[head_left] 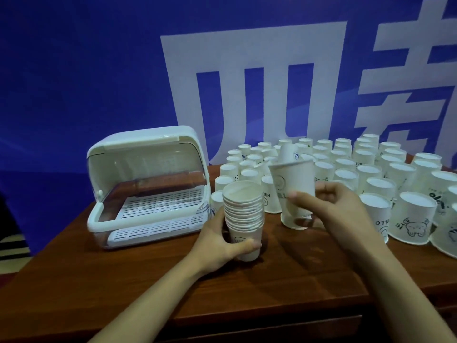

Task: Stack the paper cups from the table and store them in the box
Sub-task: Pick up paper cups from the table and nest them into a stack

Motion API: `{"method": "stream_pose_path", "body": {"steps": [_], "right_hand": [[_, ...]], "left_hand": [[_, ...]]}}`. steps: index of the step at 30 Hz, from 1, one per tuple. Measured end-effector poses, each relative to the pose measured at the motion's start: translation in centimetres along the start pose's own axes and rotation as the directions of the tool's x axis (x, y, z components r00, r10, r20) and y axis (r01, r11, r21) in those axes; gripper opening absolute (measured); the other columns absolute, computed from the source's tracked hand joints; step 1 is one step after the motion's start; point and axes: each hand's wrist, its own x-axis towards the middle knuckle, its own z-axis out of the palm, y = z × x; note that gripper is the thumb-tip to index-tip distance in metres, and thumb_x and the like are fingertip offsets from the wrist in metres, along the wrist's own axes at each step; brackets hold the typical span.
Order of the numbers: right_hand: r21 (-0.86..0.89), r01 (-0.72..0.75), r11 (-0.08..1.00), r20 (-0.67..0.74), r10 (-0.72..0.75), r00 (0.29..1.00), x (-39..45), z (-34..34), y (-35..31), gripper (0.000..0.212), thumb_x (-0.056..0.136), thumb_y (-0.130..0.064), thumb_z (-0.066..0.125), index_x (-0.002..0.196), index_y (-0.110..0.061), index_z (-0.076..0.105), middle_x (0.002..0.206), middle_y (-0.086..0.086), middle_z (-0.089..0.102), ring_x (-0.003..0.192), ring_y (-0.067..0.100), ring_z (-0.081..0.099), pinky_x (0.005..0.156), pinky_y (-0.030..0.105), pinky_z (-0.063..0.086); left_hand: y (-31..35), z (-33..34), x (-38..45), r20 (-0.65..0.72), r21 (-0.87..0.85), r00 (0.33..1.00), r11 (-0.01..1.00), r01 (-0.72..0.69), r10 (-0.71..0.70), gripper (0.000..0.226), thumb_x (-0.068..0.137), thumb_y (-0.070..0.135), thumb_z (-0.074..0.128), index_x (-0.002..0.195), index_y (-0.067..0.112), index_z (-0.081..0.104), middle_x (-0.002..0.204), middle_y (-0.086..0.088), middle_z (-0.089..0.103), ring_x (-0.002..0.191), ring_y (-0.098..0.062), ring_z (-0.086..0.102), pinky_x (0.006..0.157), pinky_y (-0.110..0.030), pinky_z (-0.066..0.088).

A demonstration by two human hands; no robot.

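Observation:
My left hand (pixel 222 240) grips a stack of several nested white paper cups (pixel 243 214), held upright just above the table. My right hand (pixel 331 206) pinches a single paper cup (pixel 293 184), lifted and tilted to the right of the stack; another cup (pixel 294 220) stands on the table under it. Many more paper cups (pixel 385 174) stand upside down across the right half of the table. The white storage box (pixel 148 186) sits at the left with its clear lid swung open and its slatted tray bare.
The brown wooden table (pixel 247 280) has its front edge close to me. A blue wall with large white characters (pixel 247 82) rises right behind the cups and box. Bare wood lies between the box and the stack.

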Motion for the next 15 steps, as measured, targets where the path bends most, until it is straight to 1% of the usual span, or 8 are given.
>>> {"method": "stream_pose_path", "body": {"steps": [2,5,8,9,10,12,13,15], "right_hand": [[0.049,0.083,0.995,0.074,-0.086,0.993,-0.2,1.0,-2.5,0.073,0.062,-0.044,0.094,0.124,-0.022,0.061,0.109,0.002,0.07,0.082,0.019,0.076,0.079,0.047,0.063],[0.019,0.26,0.965,0.068,-0.261,0.963,-0.4,3.8,-4.7,0.042,0.075,-0.048,0.085,0.112,-0.031,0.073,0.103,-0.013,0.076,0.093,0.005,0.073,0.082,0.03,0.057],[-0.009,0.34,0.94,0.077,-0.338,0.938,-0.3,6.2,-5.0,0.029,0.082,-0.046,0.08,0.107,-0.031,0.077,0.1,-0.023,0.075,0.099,-0.009,0.066,0.086,0.015,0.049],[-0.073,0.361,0.93,0.07,-0.356,0.932,0.0,6.7,-4.4,0.03,0.081,-0.048,0.08,0.107,-0.033,0.076,0.104,-0.025,0.073,0.107,-0.009,0.062,0.091,0.017,0.046],[-0.158,0.368,0.916,0.061,-0.363,0.93,0.1,7.2,-3.6,0.036,0.078,-0.051,0.08,0.11,-0.036,0.074,0.113,-0.027,0.067,0.12,-0.003,0.055,0.098,0.021,0.041],[-0.293,0.32,0.901,0.07,-0.313,0.947,0.1,7.5,-2.0,0.056,0.071,-0.062,0.079,0.12,-0.038,0.069,0.131,-0.02,0.054,0.14,0.009,0.033,0.105,0.024,0.026],[-0.327,0.292,0.899,0.086,-0.279,0.956,0.0,7.6,-1.4,0.067,0.065,-0.071,0.074,0.123,-0.037,0.067,0.138,-0.014,0.052,0.143,0.012,0.028,0.106,0.024,0.022],[-0.322,0.264,0.909,0.112,-0.24,0.964,-0.1,7.4,-0.7,0.088,0.058,-0.082,0.064,0.133,-0.034,0.061,0.145,-0.008,0.051,0.143,0.012,0.031,0.11,0.028,0.026]], "left_hand": [[0.1,0.1,0.0,0.005,-0.002,1.0,1.0,0.009,-0.009,0.076,0.065,0.053,0.093,0.129,0.046,0.055,0.123,0.039,0.064,0.117,0.014,0.06,0.091,-0.003,0.044],[0.1,0.1,-0.2,-0.001,-0.002,1.0,1.0,0.016,-0.016,0.069,0.071,0.034,0.097,0.125,0.045,0.056,0.12,0.037,0.067,0.113,0.011,0.063,0.089,-0.007,0.047],[0.2,0.1,-0.2,-0.007,-0.032,1.0,0.999,0.016,-0.016,0.073,0.067,0.044,0.095,0.129,0.042,0.057,0.123,0.031,0.069,0.115,0.007,0.065,0.091,-0.01,0.049],[0.2,0.1,-0.3,-0.009,-0.04,1.0,0.999,0.013,-0.013,0.075,0.066,0.048,0.093,0.131,0.04,0.058,0.124,0.028,0.07,0.116,0.005,0.065,0.091,-0.011,0.049],[0.1,0.1,-0.3,-0.012,-0.048,1.0,0.999,0.012,-0.012,0.075,0.065,0.049,0.091,0.132,0.036,0.059,0.124,0.025,0.071,0.116,0.004,0.066,0.092,-0.012,0.05],[-0.2,0.2,-0.4,-0.021,-0.05,1.0,0.999,0.01,-0.011,0.072,0.066,0.045,0.092,0.13,0.03,0.062,0.121,0.022,0.073,0.113,0.003,0.068,0.089,-0.013,0.05],[-0.3,0.1,-0.3,-0.023,-0.044,1.0,0.999,0.005,-0.007,0.069,0.068,0.041,0.094,0.129,0.03,0.063,0.119,0.022,0.073,0.112,0.003,0.068,0.088,-0.012,0.05],[-0.4,-0.1,-0.1,-0.01,-0.031,1.0,1.0,-0.002,0.002,0.067,0.072,0.035,0.096,0.13,0.031,0.063,0.121,0.024,0.073,0.113,0.004,0.067,0.09,-0.012,0.049]]}}
